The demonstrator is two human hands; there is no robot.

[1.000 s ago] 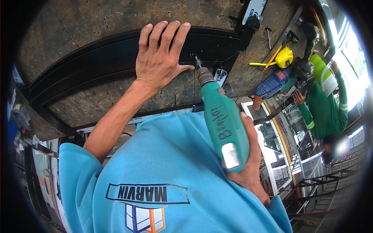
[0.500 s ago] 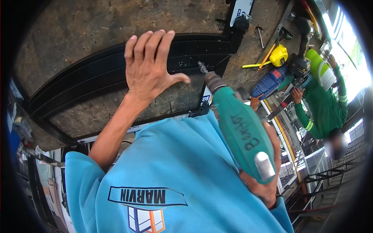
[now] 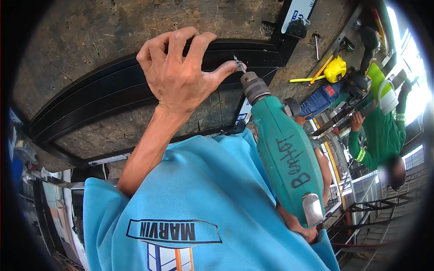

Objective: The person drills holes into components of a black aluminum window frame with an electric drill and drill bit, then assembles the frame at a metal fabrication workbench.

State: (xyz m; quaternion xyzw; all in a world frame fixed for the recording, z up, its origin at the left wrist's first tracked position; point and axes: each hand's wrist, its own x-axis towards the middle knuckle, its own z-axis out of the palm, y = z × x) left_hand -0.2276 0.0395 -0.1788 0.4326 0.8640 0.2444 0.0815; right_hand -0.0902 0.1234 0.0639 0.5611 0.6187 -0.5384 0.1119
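My left hand (image 3: 178, 74) rests over the curved black frame (image 3: 108, 72), its fingers bent over the far edge and spread. Its thumb reaches right, its tip beside the drill bit (image 3: 240, 64), where shavings cling. My right hand (image 3: 300, 223) is wrapped round the handle of the green drill (image 3: 287, 156), mostly hidden beneath its body. The drill's chuck (image 3: 256, 88) points away from me, toward the right end of the frame. Whether the bit touches the metal, I cannot tell.
A yellow tape measure (image 3: 335, 69), an orange pencil (image 3: 320, 71) and a blue power tool (image 3: 320, 99) lie on the wooden bench (image 3: 203, 17) at the right. Beyond them a person in green (image 3: 382, 131) handles something. A small screw-like metal piece (image 3: 317, 46) lies nearby.
My left thumb has moved up and right to the bit, and the fingers have bent more. The drill now looks sharper and more upright. The person in green has shifted their arms.
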